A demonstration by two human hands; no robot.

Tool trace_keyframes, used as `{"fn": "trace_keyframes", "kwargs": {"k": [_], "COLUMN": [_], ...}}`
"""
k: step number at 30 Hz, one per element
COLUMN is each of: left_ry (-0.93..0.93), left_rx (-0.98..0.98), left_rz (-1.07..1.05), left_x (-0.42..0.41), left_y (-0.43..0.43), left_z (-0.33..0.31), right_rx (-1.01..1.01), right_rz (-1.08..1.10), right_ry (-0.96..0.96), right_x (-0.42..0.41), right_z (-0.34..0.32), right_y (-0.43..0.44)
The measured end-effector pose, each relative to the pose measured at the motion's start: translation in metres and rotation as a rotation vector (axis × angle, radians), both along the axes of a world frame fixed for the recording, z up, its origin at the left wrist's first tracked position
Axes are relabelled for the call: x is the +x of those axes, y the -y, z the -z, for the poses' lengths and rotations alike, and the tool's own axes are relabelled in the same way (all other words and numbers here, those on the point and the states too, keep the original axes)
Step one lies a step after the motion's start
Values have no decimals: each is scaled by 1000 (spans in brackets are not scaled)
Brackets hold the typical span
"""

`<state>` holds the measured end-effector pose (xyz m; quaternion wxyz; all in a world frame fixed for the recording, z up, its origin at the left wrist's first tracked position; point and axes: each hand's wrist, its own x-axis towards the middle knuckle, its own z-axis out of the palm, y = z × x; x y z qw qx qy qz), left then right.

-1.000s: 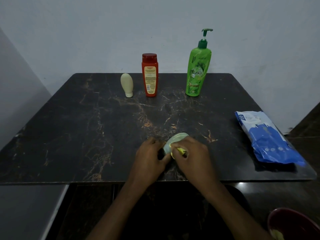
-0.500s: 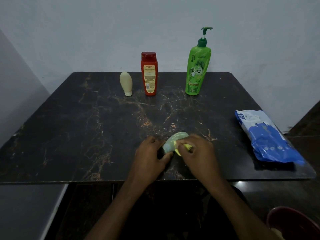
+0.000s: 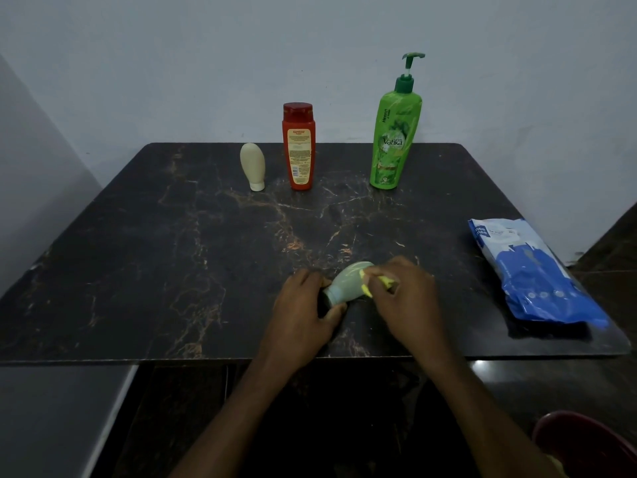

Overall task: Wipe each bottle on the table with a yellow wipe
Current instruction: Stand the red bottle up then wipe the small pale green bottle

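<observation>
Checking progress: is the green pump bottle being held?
No, the green pump bottle stands untouched near the table's far edge.

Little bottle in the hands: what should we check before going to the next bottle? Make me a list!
1. Left hand grips small pale bottle: ok.
2. Right hand pinches yellow wipe against it: ok.
3. Bottle wiped all round: cannot tell.
4. Cream bottle, red bottle, green pump bottle upright: ok.
5. Wipes pack on table: ok.
</observation>
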<state>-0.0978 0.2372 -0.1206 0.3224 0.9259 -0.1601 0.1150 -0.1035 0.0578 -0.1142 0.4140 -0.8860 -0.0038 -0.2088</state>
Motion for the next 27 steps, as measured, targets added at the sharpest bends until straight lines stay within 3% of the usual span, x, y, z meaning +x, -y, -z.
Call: {"fn": "trace_keyframes", "kwargs": {"k": [3,9,15,20,25,27], "left_ry": [4,-1,-3,-49,-62,-59], "left_rx": [-12,-58,-75,-114,-117,-127], "left_rz": [-2,-1,5,11,4,12], "left_x": [0,-1,-2,-3,-3,-2], "left_y": [1,0,1,0,0,0], "left_z": [2,4,1,0,0,1], "right_rx": [7,40,46,16,6,2], "right_rz": [50,-150,34,-221,-35,-75], "right_ry": [5,43,62,66,75,93], "right_x": [4,-18,-4,-19,-1,-6], "right_z": [-1,0,-1,-3,-1,-1], "right_y": [4,-27,-8,-30,-11,-19]}}
